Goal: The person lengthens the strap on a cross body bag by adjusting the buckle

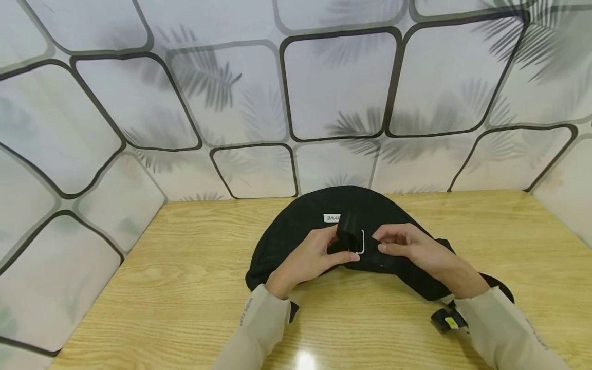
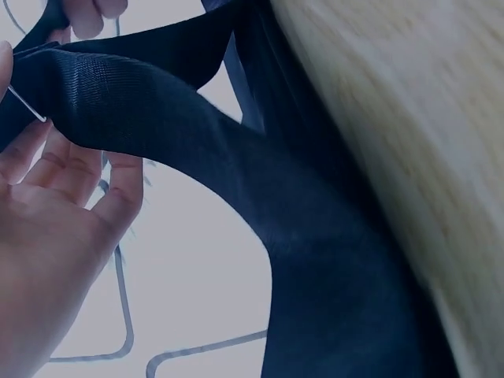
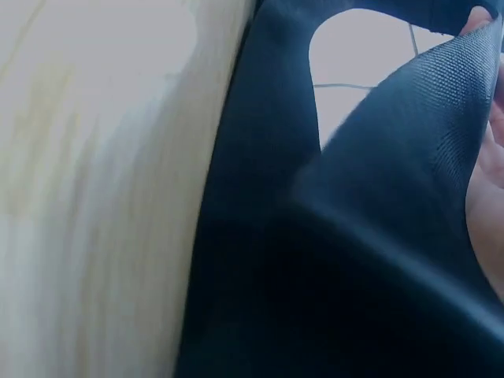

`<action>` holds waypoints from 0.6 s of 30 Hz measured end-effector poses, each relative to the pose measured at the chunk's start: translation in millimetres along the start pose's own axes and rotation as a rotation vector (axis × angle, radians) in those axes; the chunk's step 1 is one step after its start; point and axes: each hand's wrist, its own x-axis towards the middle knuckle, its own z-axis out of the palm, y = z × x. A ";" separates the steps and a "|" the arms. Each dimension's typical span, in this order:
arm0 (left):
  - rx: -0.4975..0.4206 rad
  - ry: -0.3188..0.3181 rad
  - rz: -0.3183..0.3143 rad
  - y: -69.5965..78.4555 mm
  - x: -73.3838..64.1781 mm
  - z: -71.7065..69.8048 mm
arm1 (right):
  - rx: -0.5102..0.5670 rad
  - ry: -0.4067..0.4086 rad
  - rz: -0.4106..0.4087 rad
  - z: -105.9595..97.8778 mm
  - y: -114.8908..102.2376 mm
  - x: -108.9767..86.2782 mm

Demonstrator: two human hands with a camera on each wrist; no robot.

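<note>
A black crescent-shaped fabric bag (image 1: 296,236) with a white label (image 1: 331,218) lies on the table. Over its middle, my left hand (image 1: 312,254) grips a folded black strap (image 1: 348,226) beside a thin metal ring (image 1: 363,241). In the left wrist view, this wide strap (image 2: 157,110) runs from my left hand (image 2: 63,220) toward the lower right. My right hand (image 1: 411,246) is just right of the ring, thumb and fingers brought together. Black strap material (image 3: 441,118) passes in front of that hand (image 3: 488,173) in the right wrist view, its fingertips at the strap's edge.
A black buckle (image 1: 446,319) with a yellow tag lies by the right sleeve, near a strap loop (image 1: 499,285). Another dark strap end (image 1: 293,311) shows beside the left sleeve. Patterned curtain-like fabric (image 1: 337,87) stands behind the wooden table (image 1: 185,288).
</note>
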 end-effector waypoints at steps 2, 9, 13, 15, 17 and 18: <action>-0.005 -0.018 0.003 0.2 1.4 3.4 | 0.042 -0.013 0.009 0.9 0.4 1.8; 0.004 -0.049 -0.023 2.1 3.3 12.6 | 0.182 -0.063 0.076 1.9 1.5 5.1; -0.007 -0.035 -0.048 4.8 2.6 11.0 | 0.117 -0.045 0.139 0.3 0.1 -0.6; -0.012 -0.036 -0.049 4.3 3.1 11.3 | 0.087 -0.039 0.154 -0.7 -1.1 -2.9; -0.016 -0.041 -0.041 3.6 4.1 12.7 | 0.065 -0.038 0.149 -1.2 -2.2 -3.7; -0.023 -0.046 -0.036 3.1 4.8 13.8 | 0.062 -0.035 0.144 -1.3 -2.6 -3.4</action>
